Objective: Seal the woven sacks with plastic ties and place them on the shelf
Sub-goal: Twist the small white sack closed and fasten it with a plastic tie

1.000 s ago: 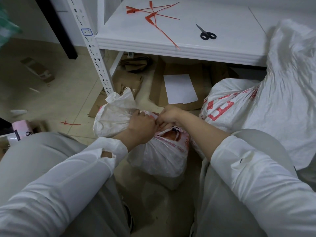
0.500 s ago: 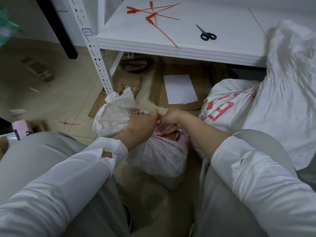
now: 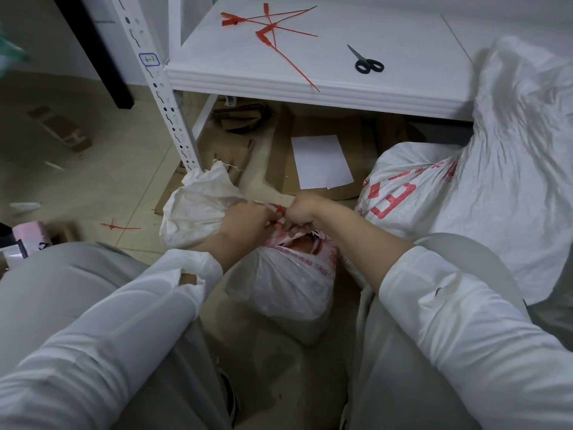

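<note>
Shelving in smooth white board (image 3: 387,41) spans the far side, with a slotted metal post (image 3: 164,97) at its left corner. A big crumpled white sack (image 3: 521,156) drapes down from its right end, beside a printed sack (image 3: 403,187) marked in red. On the tiled floor between the person's knees lies the woven sack (image 3: 279,283), white, crinkled and bulging, with red print. Its long axis runs from the near base toward the far left, where the gathered mouth (image 3: 198,206) fans out toward the post. The left hand (image 3: 245,225) has its fingers curled tight round the bunched neck. The right hand (image 3: 302,212), close against it, pinches a red plastic tie (image 3: 280,209) at the neck with curled fingers. Loose red ties (image 3: 273,29), thin and straight, lie crossed on the shelving, with black-handled scissors (image 3: 369,63) to their right.
</note>
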`<state>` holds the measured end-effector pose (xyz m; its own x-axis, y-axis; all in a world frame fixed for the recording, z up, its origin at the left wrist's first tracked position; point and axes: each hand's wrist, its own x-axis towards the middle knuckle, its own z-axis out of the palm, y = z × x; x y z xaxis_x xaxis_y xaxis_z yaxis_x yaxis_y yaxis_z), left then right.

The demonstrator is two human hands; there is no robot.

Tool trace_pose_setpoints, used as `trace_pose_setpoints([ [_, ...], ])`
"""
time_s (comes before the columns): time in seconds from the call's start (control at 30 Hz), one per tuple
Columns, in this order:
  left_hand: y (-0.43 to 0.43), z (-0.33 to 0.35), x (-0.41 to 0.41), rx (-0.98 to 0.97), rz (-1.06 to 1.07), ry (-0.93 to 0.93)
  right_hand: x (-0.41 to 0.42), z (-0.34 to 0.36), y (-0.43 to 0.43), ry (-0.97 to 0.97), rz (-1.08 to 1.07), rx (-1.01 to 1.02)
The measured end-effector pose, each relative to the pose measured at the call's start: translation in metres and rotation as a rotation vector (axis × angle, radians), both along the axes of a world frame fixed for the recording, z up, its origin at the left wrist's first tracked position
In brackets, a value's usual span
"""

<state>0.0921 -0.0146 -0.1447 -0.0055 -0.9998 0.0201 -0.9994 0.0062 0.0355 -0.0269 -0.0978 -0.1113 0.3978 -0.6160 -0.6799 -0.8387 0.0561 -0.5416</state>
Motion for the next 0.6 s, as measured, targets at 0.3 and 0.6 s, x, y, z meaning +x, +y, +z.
trace_pose_setpoints([
  [0.3, 0.0003, 0.0041, 0.0069, 0.224, -0.136, -0.252, -0.0100, -0.0034, -0.0026, 0.098, 0.108, -0.056],
  [0.6, 0.0053, 0.0036, 0.0029, 0.184, -0.170, -0.570, -0.0033, -0.0057, 0.0004, -0.046, 0.077, -0.047],
])
